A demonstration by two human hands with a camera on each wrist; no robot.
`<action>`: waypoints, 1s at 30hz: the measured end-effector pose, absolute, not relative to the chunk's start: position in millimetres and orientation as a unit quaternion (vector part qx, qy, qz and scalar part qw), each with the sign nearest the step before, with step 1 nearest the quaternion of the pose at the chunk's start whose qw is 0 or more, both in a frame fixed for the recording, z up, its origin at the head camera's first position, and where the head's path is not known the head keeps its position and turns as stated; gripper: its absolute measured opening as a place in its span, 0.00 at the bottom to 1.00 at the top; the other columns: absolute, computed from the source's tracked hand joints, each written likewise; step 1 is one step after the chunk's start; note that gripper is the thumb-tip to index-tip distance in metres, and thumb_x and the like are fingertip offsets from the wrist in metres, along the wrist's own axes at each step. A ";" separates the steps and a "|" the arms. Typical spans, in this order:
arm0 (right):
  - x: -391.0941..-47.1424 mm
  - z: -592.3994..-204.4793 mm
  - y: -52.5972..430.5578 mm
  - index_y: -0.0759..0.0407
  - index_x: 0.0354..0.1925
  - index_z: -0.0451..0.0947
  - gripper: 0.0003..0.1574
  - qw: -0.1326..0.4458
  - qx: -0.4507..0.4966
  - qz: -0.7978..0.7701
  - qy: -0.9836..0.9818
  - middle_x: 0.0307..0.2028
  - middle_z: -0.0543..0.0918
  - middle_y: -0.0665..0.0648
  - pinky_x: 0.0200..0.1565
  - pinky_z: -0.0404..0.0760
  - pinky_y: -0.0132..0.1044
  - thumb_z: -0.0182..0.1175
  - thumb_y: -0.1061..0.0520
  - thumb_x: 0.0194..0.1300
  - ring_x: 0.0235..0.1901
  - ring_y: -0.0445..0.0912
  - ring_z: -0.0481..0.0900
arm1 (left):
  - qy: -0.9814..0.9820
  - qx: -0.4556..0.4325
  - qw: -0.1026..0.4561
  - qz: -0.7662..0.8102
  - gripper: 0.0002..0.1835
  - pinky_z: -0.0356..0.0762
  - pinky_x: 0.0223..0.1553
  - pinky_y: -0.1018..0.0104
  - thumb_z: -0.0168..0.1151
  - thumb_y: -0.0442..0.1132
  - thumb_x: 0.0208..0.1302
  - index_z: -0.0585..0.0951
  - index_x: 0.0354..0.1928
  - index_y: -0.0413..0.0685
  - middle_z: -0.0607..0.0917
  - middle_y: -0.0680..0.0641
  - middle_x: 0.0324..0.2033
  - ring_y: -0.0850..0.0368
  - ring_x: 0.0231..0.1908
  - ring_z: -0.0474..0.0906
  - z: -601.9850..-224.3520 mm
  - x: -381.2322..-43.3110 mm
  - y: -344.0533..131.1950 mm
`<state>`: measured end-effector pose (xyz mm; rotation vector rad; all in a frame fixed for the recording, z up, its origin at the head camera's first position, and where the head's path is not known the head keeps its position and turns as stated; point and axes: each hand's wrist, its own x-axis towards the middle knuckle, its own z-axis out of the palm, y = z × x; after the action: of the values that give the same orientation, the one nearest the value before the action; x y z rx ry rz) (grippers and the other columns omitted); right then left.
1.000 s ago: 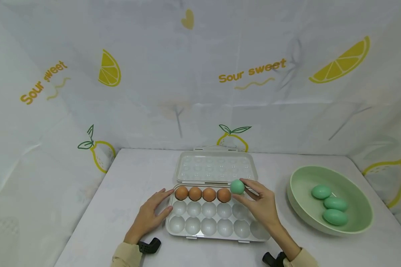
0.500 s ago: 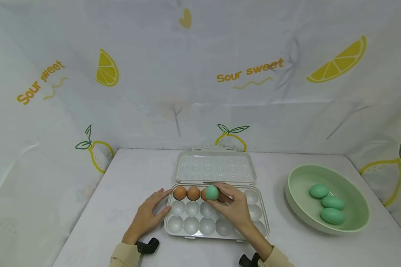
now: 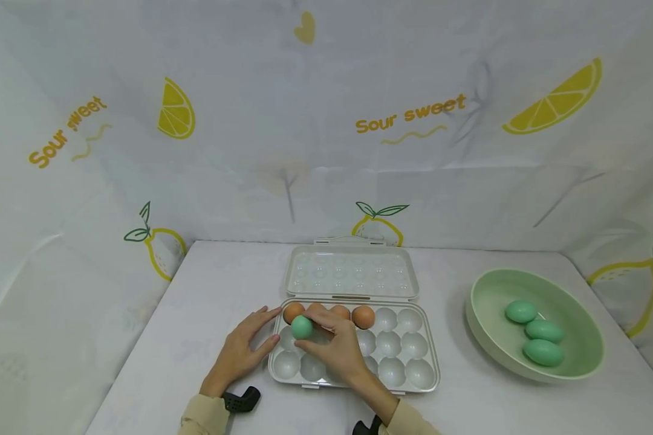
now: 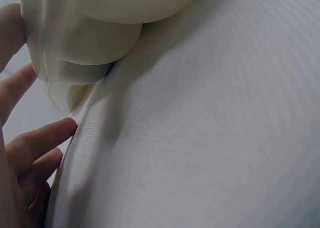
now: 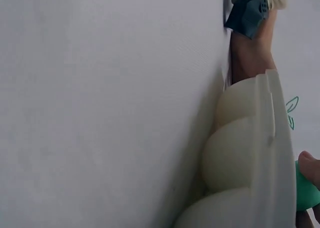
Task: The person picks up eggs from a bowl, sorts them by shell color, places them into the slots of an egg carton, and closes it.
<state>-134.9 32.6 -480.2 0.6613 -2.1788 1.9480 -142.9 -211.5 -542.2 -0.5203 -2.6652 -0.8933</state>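
In the head view, my right hand (image 3: 334,349) pinches a green egg (image 3: 302,327) between thumb and fingers, over the left part of the egg tray (image 3: 431,338). The same green egg (image 5: 306,190) shows beyond the tray's rim in the right wrist view. Brown eggs (image 3: 363,317) fill cups along the back row from the left; one is partly covered by my right hand. My left hand (image 3: 243,349) rests against the tray's left edge with fingers spread. Its fingers (image 4: 42,143) appear beside the tray's side in the left wrist view.
A light green bowl (image 3: 484,329) with 3 green eggs (image 3: 544,352) stands on the right of the white table (image 3: 158,362). The tray's lid (image 3: 352,272) lies folded back behind it. A printed curtain (image 3: 239,121) hangs at the table's far edge.
My right hand has carried the green egg leftward along the tray, from the right of the brown eggs to the left columns, and slightly nearer. The left hand stays in place.
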 end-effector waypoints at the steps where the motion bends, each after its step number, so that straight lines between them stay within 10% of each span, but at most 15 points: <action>1: -134.7 -482.1 30.4 0.67 0.51 0.86 0.29 0.068 0.222 0.649 -0.725 0.49 0.88 0.64 0.58 0.86 0.33 0.79 0.69 0.46 0.52 0.33 0.81 | -0.923 -0.179 0.141 -0.310 0.29 0.73 0.70 0.37 0.68 0.48 0.66 0.76 0.70 0.64 0.81 0.49 0.67 0.41 0.69 0.75 -542.7 -143.0 -211.5; 15: -134.3 -500.7 13.5 0.68 0.49 0.86 0.28 0.085 0.218 0.592 -0.771 0.48 0.90 0.61 0.57 0.87 0.34 0.79 0.68 0.47 0.51 0.54 0.88 | -0.921 -0.184 0.147 -0.310 0.29 0.74 0.68 0.36 0.68 0.47 0.65 0.77 0.69 0.63 0.81 0.47 0.66 0.40 0.68 0.76 -541.3 -143.5 -210.2; 30: -135.8 -500.0 8.4 0.68 0.47 0.87 0.27 0.100 0.221 0.529 -0.813 0.45 0.91 0.62 0.54 0.89 0.38 0.80 0.68 0.44 0.49 0.54 0.90 | -0.920 -0.183 0.148 -0.312 0.29 0.75 0.67 0.35 0.68 0.47 0.66 0.76 0.70 0.64 0.81 0.48 0.66 0.40 0.68 0.76 -541.4 -142.6 -211.7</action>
<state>-135.8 8.4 -500.0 0.6533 -2.4054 1.5632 -142.6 -211.7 -541.4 -0.5266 -2.6477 -0.8985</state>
